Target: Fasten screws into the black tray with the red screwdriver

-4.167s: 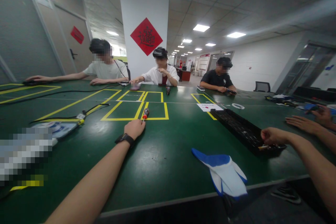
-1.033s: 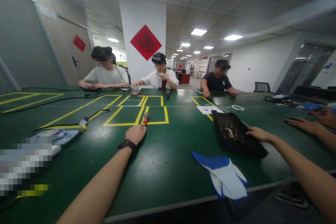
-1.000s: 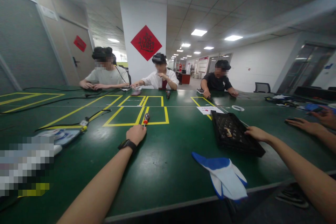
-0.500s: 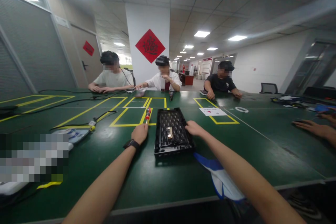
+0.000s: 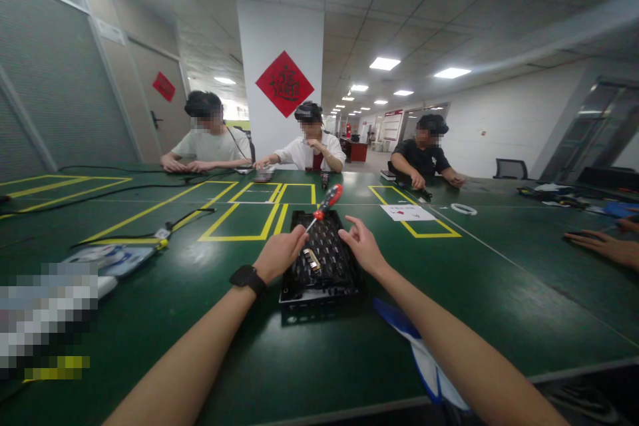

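Observation:
My left hand (image 5: 280,254) pinches the metal shaft of a screwdriver (image 5: 329,201), whose red and black handle points up and to the right above the far end of a black rectangular case (image 5: 319,299). The case lies flat on the green table in front of me, its inside marked by rows of slots. A small gold-coloured piece with pale blocks (image 5: 312,259) rests inside it, tilted. My right hand (image 5: 363,245) hovers over the case's right edge, fingers apart and holding nothing.
A blue-and-white cloth (image 5: 424,353) lies beneath my right forearm. To the right are a white paper (image 5: 407,212) and a white ring (image 5: 464,210). Cables and a plastic bag (image 5: 117,259) occupy the left. Three people sit opposite; another person's hand (image 5: 596,243) rests at far right.
My left hand has brought the screwdriver rightward over the case, its handle now leaning right. My right hand has let go of the case's right edge. The case has turned slightly and shifted left.

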Tool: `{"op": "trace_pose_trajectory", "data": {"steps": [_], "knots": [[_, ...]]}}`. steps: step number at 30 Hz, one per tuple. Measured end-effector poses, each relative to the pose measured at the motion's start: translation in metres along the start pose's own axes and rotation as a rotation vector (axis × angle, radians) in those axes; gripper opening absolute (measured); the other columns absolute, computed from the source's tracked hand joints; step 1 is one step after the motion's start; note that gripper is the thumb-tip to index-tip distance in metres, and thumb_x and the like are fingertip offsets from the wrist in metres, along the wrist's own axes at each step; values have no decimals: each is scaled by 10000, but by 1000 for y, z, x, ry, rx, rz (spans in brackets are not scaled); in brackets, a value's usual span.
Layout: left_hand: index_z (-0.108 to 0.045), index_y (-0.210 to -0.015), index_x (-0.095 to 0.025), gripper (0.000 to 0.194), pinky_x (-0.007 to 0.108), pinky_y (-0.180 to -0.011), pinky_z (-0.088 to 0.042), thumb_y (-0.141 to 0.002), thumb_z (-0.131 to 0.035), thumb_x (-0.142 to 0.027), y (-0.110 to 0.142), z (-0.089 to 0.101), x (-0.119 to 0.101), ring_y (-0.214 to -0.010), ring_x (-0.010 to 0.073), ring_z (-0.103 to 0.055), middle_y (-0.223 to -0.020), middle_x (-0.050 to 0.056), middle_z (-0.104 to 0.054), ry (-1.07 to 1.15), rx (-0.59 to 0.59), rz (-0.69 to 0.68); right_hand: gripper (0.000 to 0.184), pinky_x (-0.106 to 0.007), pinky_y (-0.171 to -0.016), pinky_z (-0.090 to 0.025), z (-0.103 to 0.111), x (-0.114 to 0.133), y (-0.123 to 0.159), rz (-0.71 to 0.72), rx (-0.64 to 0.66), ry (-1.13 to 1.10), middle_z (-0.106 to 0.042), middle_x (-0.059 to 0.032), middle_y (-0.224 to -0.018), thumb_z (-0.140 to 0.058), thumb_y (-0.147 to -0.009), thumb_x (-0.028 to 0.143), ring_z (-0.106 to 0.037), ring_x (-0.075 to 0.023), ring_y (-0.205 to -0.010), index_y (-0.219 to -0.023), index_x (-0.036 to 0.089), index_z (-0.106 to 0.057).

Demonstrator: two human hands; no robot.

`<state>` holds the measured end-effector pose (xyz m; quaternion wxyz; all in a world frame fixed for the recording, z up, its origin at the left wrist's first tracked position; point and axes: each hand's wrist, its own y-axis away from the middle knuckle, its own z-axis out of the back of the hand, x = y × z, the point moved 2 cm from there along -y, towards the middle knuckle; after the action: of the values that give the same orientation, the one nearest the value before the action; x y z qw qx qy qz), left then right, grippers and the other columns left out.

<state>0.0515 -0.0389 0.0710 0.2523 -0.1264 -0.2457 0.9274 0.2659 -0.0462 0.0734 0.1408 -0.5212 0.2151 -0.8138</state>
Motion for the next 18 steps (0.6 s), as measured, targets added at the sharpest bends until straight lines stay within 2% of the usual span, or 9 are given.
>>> {"op": "trace_pose_trajectory", "data": {"steps": [3,6,8,10,12,13,15,16,18], "knots": [[-504,-872,-203,379,254,-588,-321,-886,-206,-437,0,5,-20,-608,182,-534,-616,27,-543,-53,64,-187,329,-180,-375,-220,-7,-1,1,-94,42,-604,-390,78,-485,-516,-742,439,-274,-48,-369,-955,189,-524],[-517,-811,-205,396,250,-609,-338,-883,-209,-442,0,8,-24,-627,170,-530,-635,23,-546,28,106,-184,222,-170,-337,-164,-8,-10,-1,-177,-18,-863,-365,84,-435,-569,-712,375,-229,-30,-342,-720,164,-503],[-524,-784,-204,412,253,-648,-362,-888,-190,-422,-1,7,-17,-670,164,-535,-685,25,-565,120,106,-105,248,-168,-325,-169,-4,-18,-3,-217,-106,-920,-378,76,-414,-563,-713,361,-239,-27,-332,-613,164,-451],[-537,-822,-198,393,281,-727,-377,-879,-215,-417,-1,2,-3,-771,179,-539,-791,47,-586,148,39,9,305,-172,-311,-174,1,-27,-5,-270,-191,-950,-363,73,-381,-530,-727,371,-235,-29,-316,-539,172,-395],[-535,-927,-166,375,333,-805,-368,-829,-322,-459,0,-5,16,-897,225,-521,-917,100,-579,70,-84,242,345,-176,-301,-180,3,-37,-7,-330,-254,-971,-329,76,-350,-508,-730,384,-236,-35,-303,-498,182,-354],[-527,-978,-144,421,366,-827,-362,-791,-375,-490,1,-11,26,-952,259,-504,-979,132,-566,37,-95,373,348,-177,-300,-193,4,-42,-8,-352,-284,-977,-325,77,-342,-505,-729,388,-249,-39,-302,-493,184,-352],[-540,-996,-137,492,438,-839,-351,-724,-436,-534,3,-26,41,-1038,330,-460,-1080,174,-536,44,25,570,311,-180,-316,-251,1,-51,-10,-381,-351,-974,-363,71,-347,-518,-720,383,-310,-50,-314,-519,182,-392],[-564,-954,-158,440,455,-855,-339,-722,-439,-510,3,-34,46,-1075,339,-439,-1108,162,-535,87,90,609,280,-183,-338,-294,-1,-55,-10,-391,-386,-967,-406,63,-363,-529,-714,374,-353,-57,-332,-545,178,-421],[-596,-824,-203,251,431,-883,-332,-722,-451,-381,1,-45,50,-1100,304,-436,-1081,100,-575,234,176,586,232,-191,-401,-366,-9,-58,-10,-417,-398,-969,-491,40,-416,-550,-704,363,-438,-72,-388,-607,167,-473]]}}
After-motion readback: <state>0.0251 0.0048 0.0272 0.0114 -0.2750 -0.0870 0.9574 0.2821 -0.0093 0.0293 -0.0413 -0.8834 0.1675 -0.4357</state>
